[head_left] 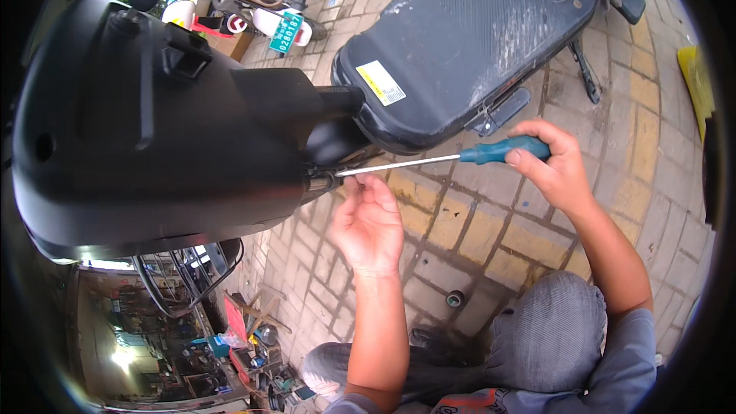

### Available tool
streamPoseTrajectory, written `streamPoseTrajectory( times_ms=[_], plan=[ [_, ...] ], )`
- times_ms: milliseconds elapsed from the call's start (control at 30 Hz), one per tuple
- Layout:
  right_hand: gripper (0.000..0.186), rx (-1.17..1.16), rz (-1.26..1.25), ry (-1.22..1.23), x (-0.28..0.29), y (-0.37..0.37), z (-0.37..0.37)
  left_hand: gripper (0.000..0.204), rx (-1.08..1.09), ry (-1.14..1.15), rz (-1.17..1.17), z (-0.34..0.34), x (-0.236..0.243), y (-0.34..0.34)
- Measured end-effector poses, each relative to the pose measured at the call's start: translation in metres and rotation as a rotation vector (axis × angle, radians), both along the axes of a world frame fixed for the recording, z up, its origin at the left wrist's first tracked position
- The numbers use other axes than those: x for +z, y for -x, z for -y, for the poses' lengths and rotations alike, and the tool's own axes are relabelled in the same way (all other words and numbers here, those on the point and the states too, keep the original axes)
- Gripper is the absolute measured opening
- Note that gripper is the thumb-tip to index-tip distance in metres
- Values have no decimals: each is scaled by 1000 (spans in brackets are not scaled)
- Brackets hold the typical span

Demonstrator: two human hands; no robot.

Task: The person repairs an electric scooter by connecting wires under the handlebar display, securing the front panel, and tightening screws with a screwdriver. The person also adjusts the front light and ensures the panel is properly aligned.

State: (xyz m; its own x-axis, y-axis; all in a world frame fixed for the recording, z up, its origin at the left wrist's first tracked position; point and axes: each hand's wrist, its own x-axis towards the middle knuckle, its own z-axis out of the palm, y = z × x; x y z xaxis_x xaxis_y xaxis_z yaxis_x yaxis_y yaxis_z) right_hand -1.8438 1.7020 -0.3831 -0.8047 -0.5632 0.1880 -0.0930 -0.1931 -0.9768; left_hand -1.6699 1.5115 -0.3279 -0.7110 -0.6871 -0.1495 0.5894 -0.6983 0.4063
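My right hand is wrapped round the teal handle of a screwdriver. Its long metal shaft points left, and the tip meets the lower right edge of a large black plastic scooter body. Just below that tip is my left hand, palm turned up. Its thumb and fingertips are bent together against the edge of the black part; whatever they pinch is too small or hidden to name. Beyond the screwdriver stretches a long, scuffed, dark ribbed panel with a yellow and white sticker.
Another two-wheeler with a green plate stands at the far left. Brick paving with yellow strips lies underneath. A small dark ring-shaped part rests near my knee. Tools and parts clutter the lower left. Something yellow is far right.
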Motion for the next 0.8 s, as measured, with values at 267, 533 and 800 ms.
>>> streamPoseTrajectory(
  times_ms=[267,533,800],
  plan=[
    [32,147,-63,16,9,5,39,32,136,408,182,6,17,1],
    [41,110,-214,127,-9,12,80,28,144,638,225,29,15,-7],
    [39,457,24,88,10,28,67,29,133,716,251,34,12,-12]
  ],
)
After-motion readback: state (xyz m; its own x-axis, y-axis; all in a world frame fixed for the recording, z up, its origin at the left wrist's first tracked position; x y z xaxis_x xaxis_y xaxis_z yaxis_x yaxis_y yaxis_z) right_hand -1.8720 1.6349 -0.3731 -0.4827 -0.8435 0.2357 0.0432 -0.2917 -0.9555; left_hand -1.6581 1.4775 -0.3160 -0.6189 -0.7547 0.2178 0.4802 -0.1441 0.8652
